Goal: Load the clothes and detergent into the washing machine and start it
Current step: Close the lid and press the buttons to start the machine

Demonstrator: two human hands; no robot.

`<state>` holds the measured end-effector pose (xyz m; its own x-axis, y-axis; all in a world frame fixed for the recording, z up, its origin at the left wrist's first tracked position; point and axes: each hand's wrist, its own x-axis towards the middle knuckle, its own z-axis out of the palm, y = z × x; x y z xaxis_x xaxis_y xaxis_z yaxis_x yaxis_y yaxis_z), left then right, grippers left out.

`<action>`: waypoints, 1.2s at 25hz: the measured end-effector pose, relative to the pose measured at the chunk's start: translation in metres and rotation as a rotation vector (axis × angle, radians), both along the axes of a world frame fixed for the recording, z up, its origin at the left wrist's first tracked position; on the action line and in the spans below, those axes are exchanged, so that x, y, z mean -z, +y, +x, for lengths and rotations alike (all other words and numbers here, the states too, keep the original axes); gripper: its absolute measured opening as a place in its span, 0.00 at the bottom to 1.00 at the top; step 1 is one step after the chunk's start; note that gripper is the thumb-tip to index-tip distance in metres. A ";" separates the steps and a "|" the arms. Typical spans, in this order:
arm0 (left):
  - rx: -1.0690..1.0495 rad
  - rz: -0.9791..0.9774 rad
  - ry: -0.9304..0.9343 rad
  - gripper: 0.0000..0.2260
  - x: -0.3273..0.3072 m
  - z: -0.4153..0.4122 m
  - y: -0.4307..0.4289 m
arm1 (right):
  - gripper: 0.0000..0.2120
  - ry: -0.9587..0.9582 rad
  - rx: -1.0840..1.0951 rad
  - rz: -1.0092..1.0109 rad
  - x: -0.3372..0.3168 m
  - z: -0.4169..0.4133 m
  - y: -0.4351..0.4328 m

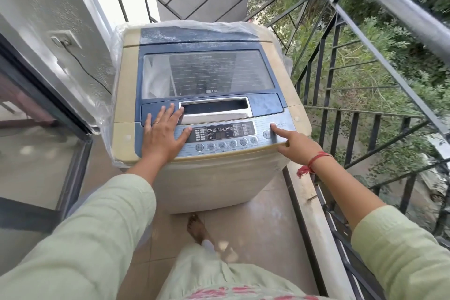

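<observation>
Head view: drum [207,75] behind reflective lid [258,102].

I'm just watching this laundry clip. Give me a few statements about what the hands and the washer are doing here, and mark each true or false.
1. The washing machine lid is shut. True.
2. The right hand presses a button with its index finger at the panel's right end. True.
3. The left hand holds a detergent bottle. False: it lies flat and empty on the machine's top.
4. Clothes are piled on the lid. False: nothing lies on it.
5. The machine stands beside a metal railing. True.
</observation>
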<state>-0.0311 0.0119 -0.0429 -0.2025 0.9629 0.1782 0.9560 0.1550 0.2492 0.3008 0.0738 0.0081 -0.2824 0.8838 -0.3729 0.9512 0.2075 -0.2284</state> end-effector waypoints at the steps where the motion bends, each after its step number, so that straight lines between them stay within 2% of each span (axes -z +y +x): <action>1: 0.000 -0.003 -0.001 0.28 -0.001 0.000 0.000 | 0.34 -0.022 -0.022 -0.020 0.000 0.000 0.000; 4: 0.001 -0.002 -0.002 0.27 -0.001 0.000 0.000 | 0.40 -0.054 -0.029 -0.063 0.004 -0.001 -0.008; 7: 0.005 0.004 -0.008 0.28 0.002 -0.001 0.001 | 0.39 -0.084 -0.003 0.160 -0.002 -0.019 -0.032; 9: 0.003 0.007 -0.016 0.28 0.002 -0.001 0.002 | 0.38 -0.070 -0.089 0.223 -0.006 -0.047 -0.060; 12: -0.002 0.004 -0.021 0.28 0.002 -0.001 0.002 | 0.38 -0.057 -0.305 0.186 0.004 -0.094 -0.097; 14: -0.002 0.004 -0.019 0.28 0.002 -0.001 0.002 | 0.39 -0.054 -0.371 0.175 0.012 -0.118 -0.105; 22: -0.008 0.008 -0.014 0.27 0.003 -0.002 0.001 | 0.40 -0.130 -0.329 0.189 0.026 -0.143 -0.107; 30: -0.011 0.030 -0.004 0.25 0.006 -0.003 0.003 | 0.39 -0.112 -0.321 0.119 0.017 -0.150 -0.103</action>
<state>-0.0337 0.0145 -0.0486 -0.2142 0.9548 0.2059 0.9533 0.1584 0.2572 0.1506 -0.0288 -0.0087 -0.5156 0.7960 -0.3170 0.8511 0.5185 -0.0823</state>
